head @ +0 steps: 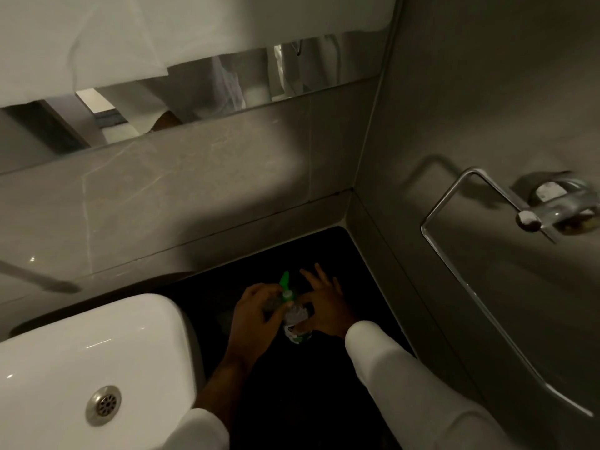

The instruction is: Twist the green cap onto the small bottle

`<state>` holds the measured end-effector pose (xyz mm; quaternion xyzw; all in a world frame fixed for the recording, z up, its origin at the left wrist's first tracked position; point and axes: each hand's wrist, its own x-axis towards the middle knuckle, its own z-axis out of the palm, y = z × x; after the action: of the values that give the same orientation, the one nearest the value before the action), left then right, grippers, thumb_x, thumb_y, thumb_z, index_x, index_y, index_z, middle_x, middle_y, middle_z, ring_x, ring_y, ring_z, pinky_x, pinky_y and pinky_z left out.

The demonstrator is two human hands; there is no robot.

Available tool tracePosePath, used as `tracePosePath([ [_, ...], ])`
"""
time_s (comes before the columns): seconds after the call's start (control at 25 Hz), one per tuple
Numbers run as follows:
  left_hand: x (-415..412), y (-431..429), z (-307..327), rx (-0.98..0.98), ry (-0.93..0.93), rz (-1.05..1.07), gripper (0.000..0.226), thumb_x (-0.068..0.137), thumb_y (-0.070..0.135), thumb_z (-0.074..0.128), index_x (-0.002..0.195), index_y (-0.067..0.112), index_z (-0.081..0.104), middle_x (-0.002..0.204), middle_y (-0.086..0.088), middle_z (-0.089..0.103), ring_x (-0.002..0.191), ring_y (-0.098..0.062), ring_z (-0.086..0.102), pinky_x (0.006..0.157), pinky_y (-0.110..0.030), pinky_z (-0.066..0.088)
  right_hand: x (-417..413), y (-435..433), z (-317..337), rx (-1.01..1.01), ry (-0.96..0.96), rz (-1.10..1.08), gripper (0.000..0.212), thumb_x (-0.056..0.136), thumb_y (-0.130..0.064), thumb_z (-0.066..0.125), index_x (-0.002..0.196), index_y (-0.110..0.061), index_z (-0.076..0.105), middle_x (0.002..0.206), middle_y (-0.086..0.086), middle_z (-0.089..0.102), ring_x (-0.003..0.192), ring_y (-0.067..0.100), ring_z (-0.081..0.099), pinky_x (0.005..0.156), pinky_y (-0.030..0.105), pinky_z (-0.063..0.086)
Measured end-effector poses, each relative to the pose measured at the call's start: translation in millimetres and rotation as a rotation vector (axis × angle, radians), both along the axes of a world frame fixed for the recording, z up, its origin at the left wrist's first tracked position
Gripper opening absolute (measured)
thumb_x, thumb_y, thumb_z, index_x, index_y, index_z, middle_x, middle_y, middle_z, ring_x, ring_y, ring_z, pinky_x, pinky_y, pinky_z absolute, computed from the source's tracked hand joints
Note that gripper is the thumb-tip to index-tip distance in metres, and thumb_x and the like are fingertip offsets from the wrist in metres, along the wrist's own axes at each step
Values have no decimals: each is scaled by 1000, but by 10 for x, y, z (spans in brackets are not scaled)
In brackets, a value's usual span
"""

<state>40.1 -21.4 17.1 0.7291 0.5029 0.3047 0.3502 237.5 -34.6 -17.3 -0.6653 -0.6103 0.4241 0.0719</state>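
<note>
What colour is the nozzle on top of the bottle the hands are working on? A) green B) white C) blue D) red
A: the bottle, held between the left hand and the right hand over the dark counter, has a bright green nozzle.

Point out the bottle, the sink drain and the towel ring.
Bottle (293, 315), head view: on its clear body between the hands.
Sink drain (104, 405), head view: on the metal strainer.
Towel ring (454, 186), head view: on its upper chrome bar.
</note>
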Motion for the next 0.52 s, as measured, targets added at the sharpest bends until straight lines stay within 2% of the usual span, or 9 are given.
tracePosePath([
  [0.08,-32,-64,-97,-113,36,-55,20,88,10,75,105,20,71,109,11,62,104,-15,64,89,-43,56,-15,-11,-17,1,10,-19,88,66,-56,88,144,-25,59,176,-7,-5,162,38,-10,130,61,5],
  [0.12,-40,-83,-109,-141,40,-75,22,90,10,73,105,26,70,109,11,62,104,-12,64,90,-42,55,-23,-13,-19,3,8,-24,90,67,-56,88,146,-25,58,176,-8,-5,162,38,-10,129,61,6],
  [0.24,1,-102,-46,-124,5,-83,36,88,18,76,99,51,65,107,28,60,103,0,61,88,-18,49,-49,-16,-5,-15,-3,-59,99,67,-54,88,153,-24,49,176,-10,-6,163,38,-9,129,63,9],
  [0.32,59,-70,-9,-141,22,-69,29,84,27,81,92,51,66,99,24,61,96,0,61,79,-9,44,-59,-23,-3,-14,-5,-70,100,67,-52,89,154,-26,46,176,-10,-7,162,39,-8,129,62,9],
  [0.4,80,-25,15,-157,94,-56,25,85,28,79,92,47,65,93,22,60,92,-1,62,74,-8,44,-60,-38,4,-22,15,-94,104,66,-51,90,156,-30,42,176,-7,-9,162,41,-8,129,61,9],
  [0.44,73,-12,7,-173,87,-67,31,87,22,78,99,47,64,98,22,62,95,3,63,75,-6,46,-47,-42,6,-29,19,-99,106,66,-51,90,157,-31,40,176,-6,-9,162,41,-8,129,61,9],
  [0.52,32,-13,-29,-262,-21,-134,52,88,8,74,129,37,59,124,13,62,108,15,59,86,-3,46,-14,-42,4,-25,-10,-62,101,67,-53,89,155,-28,45,176,-6,-8,162,39,-9,130,60,6],
])
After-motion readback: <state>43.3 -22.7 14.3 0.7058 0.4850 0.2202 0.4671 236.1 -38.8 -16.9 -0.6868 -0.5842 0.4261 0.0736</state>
